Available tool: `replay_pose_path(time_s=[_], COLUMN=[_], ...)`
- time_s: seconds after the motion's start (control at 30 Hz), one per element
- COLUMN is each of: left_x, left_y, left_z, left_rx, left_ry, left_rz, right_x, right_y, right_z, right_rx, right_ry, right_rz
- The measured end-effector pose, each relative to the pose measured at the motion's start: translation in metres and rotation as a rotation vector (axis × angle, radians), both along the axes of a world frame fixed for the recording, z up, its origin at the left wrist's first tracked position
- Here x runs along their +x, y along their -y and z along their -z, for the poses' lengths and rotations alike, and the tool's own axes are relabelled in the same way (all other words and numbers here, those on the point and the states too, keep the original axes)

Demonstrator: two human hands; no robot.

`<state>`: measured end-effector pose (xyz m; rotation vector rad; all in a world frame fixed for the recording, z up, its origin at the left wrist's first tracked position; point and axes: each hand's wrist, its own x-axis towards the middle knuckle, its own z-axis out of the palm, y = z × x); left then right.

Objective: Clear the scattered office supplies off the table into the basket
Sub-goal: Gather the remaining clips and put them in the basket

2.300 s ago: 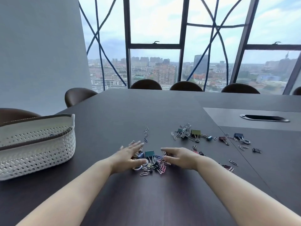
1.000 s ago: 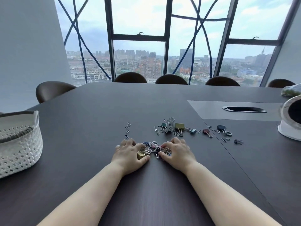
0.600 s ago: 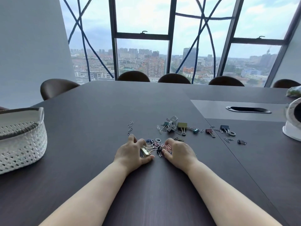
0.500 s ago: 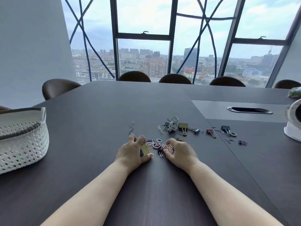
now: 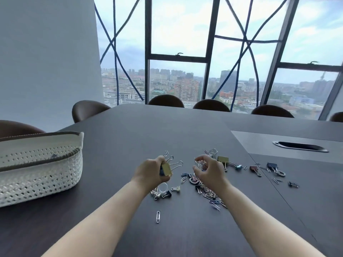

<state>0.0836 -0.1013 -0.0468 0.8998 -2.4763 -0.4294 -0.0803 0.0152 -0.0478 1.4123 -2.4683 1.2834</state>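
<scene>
My left hand (image 5: 151, 175) is raised just above the dark table (image 5: 130, 138), closed around a gold binder clip (image 5: 166, 169) and a few other clips. To its right, my right hand (image 5: 209, 172) is also lifted, with its fingers curled around several paper clips (image 5: 200, 164). Beneath and between my hands lies a loose pile of clips (image 5: 196, 184). A single paper clip (image 5: 158, 217) lies nearer to me. More binder clips (image 5: 272, 166) are scattered to the right. The white woven basket (image 5: 37, 175) stands at the table's left.
Brown chairs (image 5: 166, 101) line the far and left edges of the table. A grey inset panel with a cable slot (image 5: 299, 146) lies at the right. Tall windows rise behind the table.
Both hands, which were pressed flat against the pile on the table, have closed on clips and lifted off the surface. Some clips have dropped back onto the table beneath them.
</scene>
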Motion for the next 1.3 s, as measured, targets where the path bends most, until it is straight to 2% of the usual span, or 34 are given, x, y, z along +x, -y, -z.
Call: replay_pose_path(time_s=[0.17,0.33,0.43,0.5,0.57,0.67,0.77,0.87,1.0,1.03,1.13,1.3], left_x=[0.064,0.152,0.204,0.232,0.25,0.26,0.261,0.26,0.263,0.264,0.276,0.307], left_y=[0.025,0.068,0.102,0.125,0.139,0.151,0.153,0.153,0.155,0.154,0.149,0.135], left_z=[-0.044,-0.089,-0.097,-0.092,-0.086,-0.078,-0.072,-0.072,-0.071,-0.071,-0.071,-0.063], left_rx=[-0.129,-0.317,-0.268,-0.163,-0.051,0.077,0.062,0.015,-0.29,-0.317,-0.278,-0.252], left_ry=[-0.068,-0.105,-0.024,0.02,0.061,-0.001,-0.073,-0.108,-0.07,-0.076,-0.07,0.108], left_rz=[-0.074,-0.306,-0.437,-0.484,-0.481,-0.331,-0.171,-0.127,-0.203,-0.228,-0.278,-0.45], right_x=[0.05,0.123,0.166,0.19,0.209,0.229,0.242,0.248,0.255,0.258,0.267,0.288], right_y=[0.053,0.111,0.14,0.157,0.171,0.188,0.199,0.206,0.215,0.217,0.228,0.245], right_z=[-0.045,-0.078,-0.089,-0.095,-0.099,-0.102,-0.099,-0.093,-0.085,-0.084,-0.085,-0.089], right_rx=[-0.107,-0.211,-0.233,-0.238,-0.237,-0.233,-0.23,-0.23,-0.217,-0.213,-0.19,-0.065], right_ry=[0.016,0.046,0.05,0.045,0.041,0.06,0.061,0.046,0.034,0.032,0.015,-0.112], right_rz=[-0.116,-0.268,-0.359,-0.397,-0.428,-0.469,-0.489,-0.491,-0.501,-0.508,-0.545,-0.583])
